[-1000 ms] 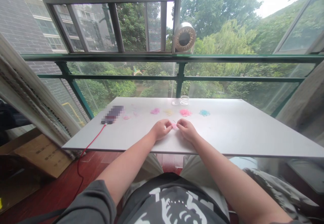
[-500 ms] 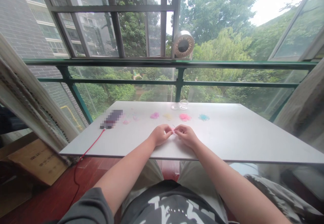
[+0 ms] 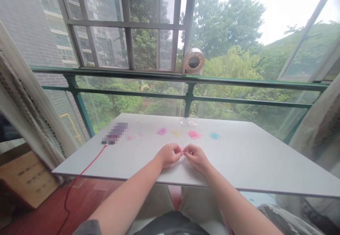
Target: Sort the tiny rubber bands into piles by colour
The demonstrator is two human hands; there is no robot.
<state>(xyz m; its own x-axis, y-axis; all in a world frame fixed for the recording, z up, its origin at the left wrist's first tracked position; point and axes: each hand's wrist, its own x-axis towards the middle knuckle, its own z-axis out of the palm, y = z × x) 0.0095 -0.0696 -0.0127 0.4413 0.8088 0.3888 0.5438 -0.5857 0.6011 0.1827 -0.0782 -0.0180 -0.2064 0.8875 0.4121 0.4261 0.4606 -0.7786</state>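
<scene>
My left hand (image 3: 169, 155) and my right hand (image 3: 196, 157) meet fingertip to fingertip just above the white table (image 3: 111, 164). Both are closed in a pinch. Something tiny and pinkish, with a thin sliver sticking up, shows between the fingertips; its kind is too small to make out. Beyond the hands lie small loose heaps of fine pieces: a purple heap (image 3: 162, 131), a pale yellow heap (image 3: 176, 133), a pink heap (image 3: 194, 134) and a blue heap (image 3: 214, 135).
Two clear round dishes, one of them a taller clear dish (image 3: 193, 121), stand at the back edge. Fainter pinkish bits (image 3: 130, 136) lie to the left. Beside them is a pixelated dark oblong thing (image 3: 115, 133) with a red cable (image 3: 92, 160). A green railing (image 3: 132, 92) runs behind.
The view has tilted up, so the table and hands sit lower in the picture. My hands stay together in their pinch, with only slight finger movement.
</scene>
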